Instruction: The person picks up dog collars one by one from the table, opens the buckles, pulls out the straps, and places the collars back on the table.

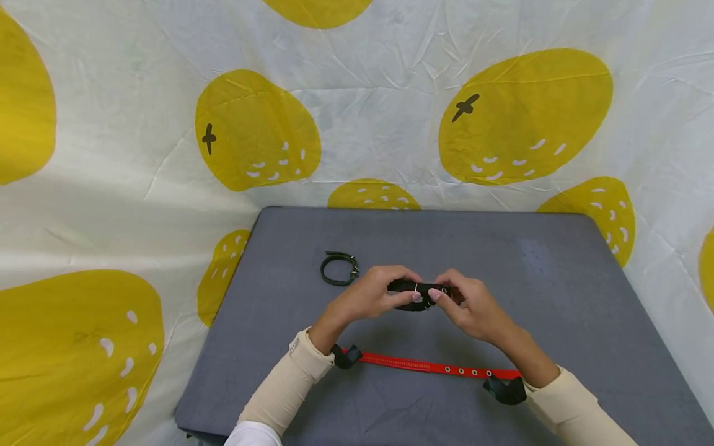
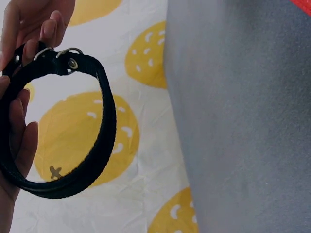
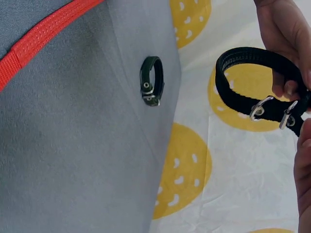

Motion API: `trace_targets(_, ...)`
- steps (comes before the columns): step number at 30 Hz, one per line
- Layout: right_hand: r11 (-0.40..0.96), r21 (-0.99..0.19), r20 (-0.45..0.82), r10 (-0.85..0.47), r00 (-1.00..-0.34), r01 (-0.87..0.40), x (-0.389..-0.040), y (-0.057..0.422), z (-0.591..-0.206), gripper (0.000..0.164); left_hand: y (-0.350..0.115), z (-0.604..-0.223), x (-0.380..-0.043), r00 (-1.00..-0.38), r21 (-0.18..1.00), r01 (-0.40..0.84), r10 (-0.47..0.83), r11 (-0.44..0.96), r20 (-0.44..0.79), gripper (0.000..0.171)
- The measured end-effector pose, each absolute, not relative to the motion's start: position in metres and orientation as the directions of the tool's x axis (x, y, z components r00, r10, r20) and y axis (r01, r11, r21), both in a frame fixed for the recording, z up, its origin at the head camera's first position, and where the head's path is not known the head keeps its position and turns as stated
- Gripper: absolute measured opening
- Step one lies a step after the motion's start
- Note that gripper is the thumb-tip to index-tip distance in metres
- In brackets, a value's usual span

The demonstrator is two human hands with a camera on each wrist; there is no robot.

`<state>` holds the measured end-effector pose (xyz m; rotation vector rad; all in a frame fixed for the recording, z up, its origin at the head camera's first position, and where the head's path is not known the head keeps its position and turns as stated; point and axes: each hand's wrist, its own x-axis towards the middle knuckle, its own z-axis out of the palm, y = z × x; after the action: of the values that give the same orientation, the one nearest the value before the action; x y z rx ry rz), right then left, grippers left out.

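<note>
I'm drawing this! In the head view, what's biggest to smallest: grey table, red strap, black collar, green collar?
1. Grey table
2. Red strap
3. Black collar and green collar: unsure; black looks wider, but fingers partly hide it and it's held nearer the camera.

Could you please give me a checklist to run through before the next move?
1. Left hand and right hand both hold the black collar: ok.
2. Black collar shaped into a loop: ok.
3. Its buckle fully fastened: cannot tell, the hands hide part of the area.
4. Dark green collar looped on the gray table: ok.
5. Red strap looped: not ok, it lies stretched out.
</note>
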<state>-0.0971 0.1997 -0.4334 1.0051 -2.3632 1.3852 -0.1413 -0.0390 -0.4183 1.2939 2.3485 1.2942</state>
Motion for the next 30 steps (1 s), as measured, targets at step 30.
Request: trace_targets(30, 0.22, -0.749, 0.554, -0.309, -0.773, -0.625, -0.09, 0.186, -0.405, 0.025, -0.039, -0.419, -0.141, -0.58, 0.758, 0.639, 0.728, 0.128, 0.366, 0.022)
